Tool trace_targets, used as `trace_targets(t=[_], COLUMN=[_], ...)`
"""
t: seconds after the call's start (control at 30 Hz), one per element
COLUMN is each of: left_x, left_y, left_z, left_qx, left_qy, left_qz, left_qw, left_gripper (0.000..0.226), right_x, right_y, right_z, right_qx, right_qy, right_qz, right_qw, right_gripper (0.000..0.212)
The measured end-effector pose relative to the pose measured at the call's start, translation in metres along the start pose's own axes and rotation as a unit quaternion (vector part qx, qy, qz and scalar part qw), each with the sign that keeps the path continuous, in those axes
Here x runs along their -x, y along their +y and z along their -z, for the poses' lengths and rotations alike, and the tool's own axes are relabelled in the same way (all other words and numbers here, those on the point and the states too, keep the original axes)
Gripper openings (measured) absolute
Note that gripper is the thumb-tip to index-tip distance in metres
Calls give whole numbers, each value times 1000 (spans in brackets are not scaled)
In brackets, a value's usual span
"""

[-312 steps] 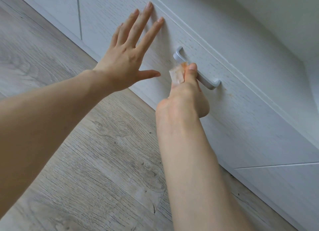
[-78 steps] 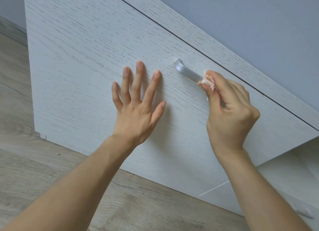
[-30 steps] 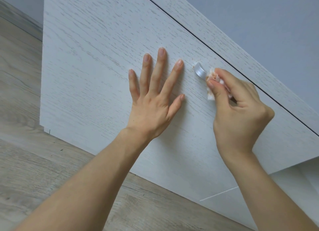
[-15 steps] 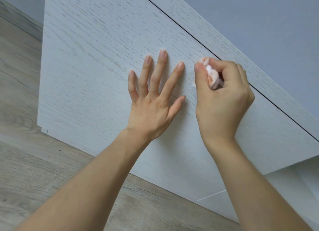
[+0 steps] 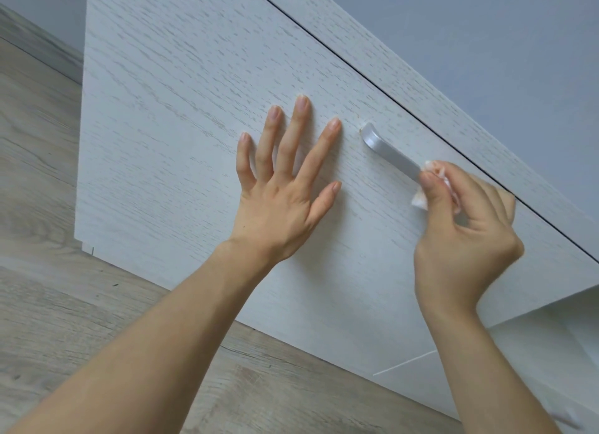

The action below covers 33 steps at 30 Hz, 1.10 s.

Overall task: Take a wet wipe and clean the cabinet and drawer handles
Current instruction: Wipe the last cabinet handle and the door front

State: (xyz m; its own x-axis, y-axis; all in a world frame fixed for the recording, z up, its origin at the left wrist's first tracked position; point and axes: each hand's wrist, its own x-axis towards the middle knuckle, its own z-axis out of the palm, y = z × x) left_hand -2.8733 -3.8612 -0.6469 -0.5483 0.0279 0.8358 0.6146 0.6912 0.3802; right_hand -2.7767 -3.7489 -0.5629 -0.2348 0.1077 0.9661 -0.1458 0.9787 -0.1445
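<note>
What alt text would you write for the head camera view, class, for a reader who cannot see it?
The right hand pinches a wet wipe around a silver handle on a pale wood-grain drawer front. The left hand presses flat and open on the panel beside the handle, above a wooden floor.

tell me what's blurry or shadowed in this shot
Head view: the right hand is motion-blurred, worst at its knuckles, and so is the wipe it pinches; the left hand and handle are sharp. Light is soft and even, with faint shadows beside the left hand's fingers on the door, and no glare.
</note>
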Motion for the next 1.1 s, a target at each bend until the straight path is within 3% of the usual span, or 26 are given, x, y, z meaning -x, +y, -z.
trace_targets(t=[0.1, 0.23, 0.4, 0.57, 0.67, 0.87, 1.1], left_x=[0, 0, -1, -2, -2, -1, 0], left_y=[3, 4, 11, 15, 16, 8, 5], left_z=[3, 4, 3, 5, 4, 5, 7], left_qx=[12, 23, 54, 77, 85, 67, 50], left_qy=[-9, -14, -32, -44, -50, -41, -35], left_qz=[5, 9, 33, 50, 56, 38, 25], left_qw=[1000, 1000, 997, 995, 994, 996, 998], left_gripper=[60, 61, 64, 66, 66, 65, 63], right_x=[6, 2, -2, 4, 9, -2, -9], right_y=[6, 6, -11, -23, -35, -64, -64], right_z=[10, 14, 1, 5, 13, -11, -53], right_qx=[-45, -174, -233, -234, -204, -146, 13], right_qy=[11, 105, 92, 71, 41, -8, -66], right_qz=[-92, -321, -392, -412, -384, -182, -25], right_qw=[995, 925, 885, 878, 900, 972, 997], right_gripper=[12, 12, 16, 12, 12, 16, 8])
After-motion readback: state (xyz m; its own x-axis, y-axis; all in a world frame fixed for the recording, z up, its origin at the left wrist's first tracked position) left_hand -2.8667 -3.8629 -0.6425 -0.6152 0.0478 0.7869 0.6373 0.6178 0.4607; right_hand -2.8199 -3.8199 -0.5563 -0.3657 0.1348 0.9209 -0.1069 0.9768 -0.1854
